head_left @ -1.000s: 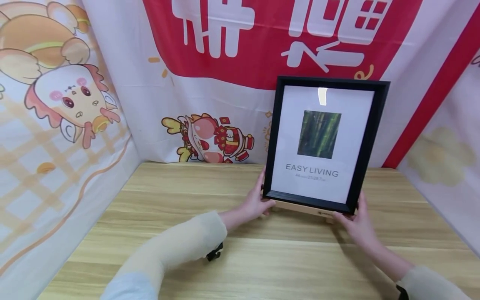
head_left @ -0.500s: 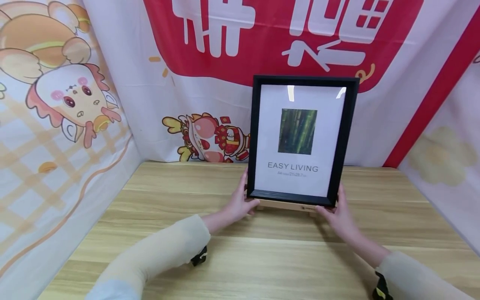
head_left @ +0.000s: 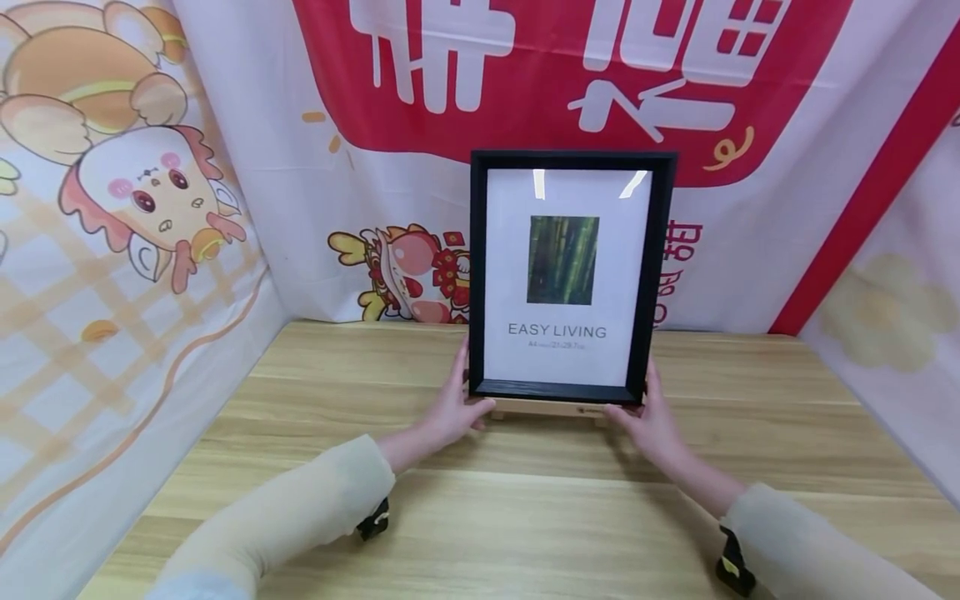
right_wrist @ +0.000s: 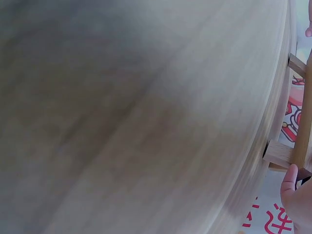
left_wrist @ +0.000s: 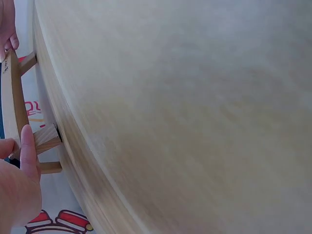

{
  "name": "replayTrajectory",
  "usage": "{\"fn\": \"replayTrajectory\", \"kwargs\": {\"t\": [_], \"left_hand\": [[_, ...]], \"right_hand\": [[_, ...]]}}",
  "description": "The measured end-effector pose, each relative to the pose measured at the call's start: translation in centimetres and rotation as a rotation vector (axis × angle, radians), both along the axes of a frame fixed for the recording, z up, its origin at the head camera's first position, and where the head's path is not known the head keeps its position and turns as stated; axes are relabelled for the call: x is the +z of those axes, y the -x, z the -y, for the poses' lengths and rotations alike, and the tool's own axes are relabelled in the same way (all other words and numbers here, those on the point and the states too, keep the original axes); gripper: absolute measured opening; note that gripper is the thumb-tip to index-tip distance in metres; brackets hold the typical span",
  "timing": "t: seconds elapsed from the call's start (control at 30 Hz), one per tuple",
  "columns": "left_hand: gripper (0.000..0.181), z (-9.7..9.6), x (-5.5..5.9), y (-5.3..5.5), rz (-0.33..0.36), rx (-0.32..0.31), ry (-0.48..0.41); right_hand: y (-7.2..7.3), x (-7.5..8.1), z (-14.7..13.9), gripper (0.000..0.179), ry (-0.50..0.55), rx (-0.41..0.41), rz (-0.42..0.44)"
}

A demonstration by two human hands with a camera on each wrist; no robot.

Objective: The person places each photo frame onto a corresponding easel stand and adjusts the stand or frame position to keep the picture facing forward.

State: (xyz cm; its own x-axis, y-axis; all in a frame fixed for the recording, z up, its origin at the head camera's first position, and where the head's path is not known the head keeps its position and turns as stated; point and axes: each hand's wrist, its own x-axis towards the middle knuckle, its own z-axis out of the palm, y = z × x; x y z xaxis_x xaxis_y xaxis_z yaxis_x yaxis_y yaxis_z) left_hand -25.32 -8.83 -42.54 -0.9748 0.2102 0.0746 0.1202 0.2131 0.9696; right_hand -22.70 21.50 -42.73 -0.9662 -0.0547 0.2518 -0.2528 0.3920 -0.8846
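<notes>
A black picture frame [head_left: 562, 258] with a bamboo picture and the words EASY LIVING stands leaning back on a small wooden easel [head_left: 547, 407]. My left hand [head_left: 450, 412] grips the left end of the easel's ledge, thumb in front and fingers up along the frame's side. At the other end my right hand [head_left: 652, 429] holds the ledge the same way, by the frame's lower right corner. In the left wrist view the easel's ledge [left_wrist: 14, 97] and short legs show at the tabletop. The right wrist view shows another side of the ledge [right_wrist: 303, 117]. The easel's back is hidden.
A wood-grain table [head_left: 510, 517] lies under the easel and the forearms. Behind it hangs a white cloth [head_left: 300, 208] with red and white print, and a cartoon-print cloth [head_left: 90, 333] covers the left side. More cloth [head_left: 885, 350] hangs at the right.
Both hands have moved the easel with the picture frame leftward across the table. The frame now faces the head camera more squarely. The grip looks the same.
</notes>
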Motion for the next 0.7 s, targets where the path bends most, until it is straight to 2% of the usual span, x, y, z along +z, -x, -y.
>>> {"fn": "replayTrajectory", "kwargs": {"t": [0.23,0.47,0.7], "left_hand": [[0.117,0.52,0.22,0.0,-0.004,0.015,0.008],[0.119,0.75,0.22,-0.44,-0.057,0.024,0.091],[0.119,0.73,-0.12,-0.34,-0.07,0.024,0.082]], "right_hand": [[0.46,-0.16,0.62,0.108,0.027,0.014,-0.006],[0.53,0.02,0.91,0.108,0.051,0.04,-0.013],[0.46,0.0,0.8,0.108,0.045,0.043,0.003]]}}
